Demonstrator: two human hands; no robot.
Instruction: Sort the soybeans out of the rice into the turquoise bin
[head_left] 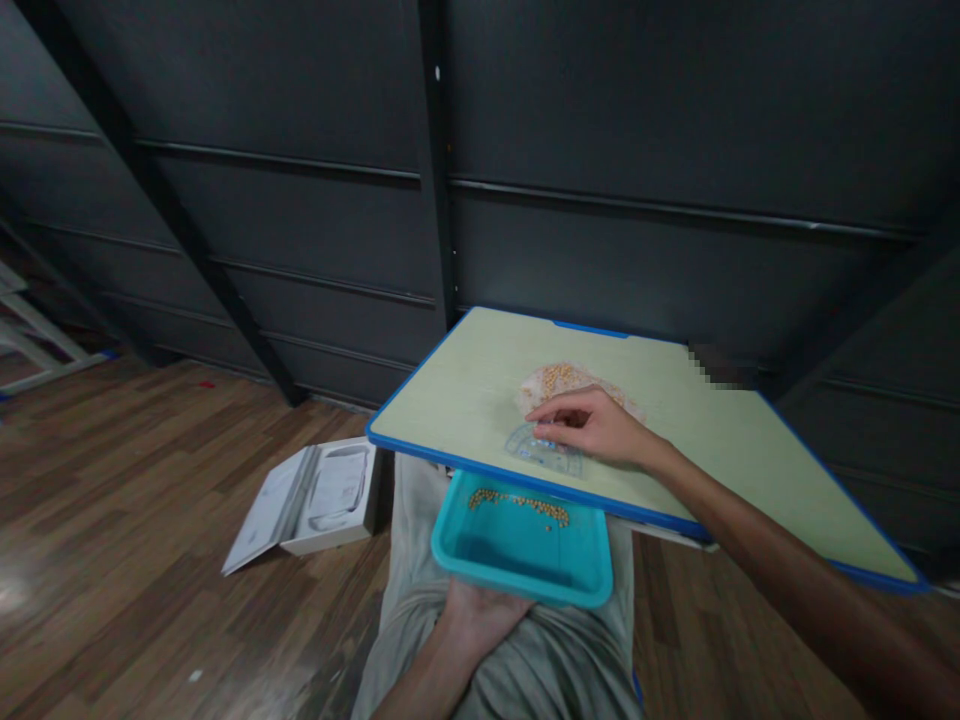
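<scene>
My right hand (596,428) is over the table, its fingers and thumb curled together at the upper edge of a clear plastic protractor (551,460). The protractor lies at or just above the tabletop, its curved side towards me. Just beyond the fingers is a whitish patch with small yellow bean-like grains (561,378) on it; my hand hides part of it. My left hand (484,612) grips a turquoise tray (517,578) from below at its near side, with its fingers hidden underneath. Inside the tray, several round yellow-brown grains (551,510) lie along the far side.
The pale folding table (435,385) has a blue rim, and the tray sits partly under its near edge above my lap. An open white box (337,500) rests on the wooden floor (135,500) at left. A dark panelled wall (337,230) stands behind the table.
</scene>
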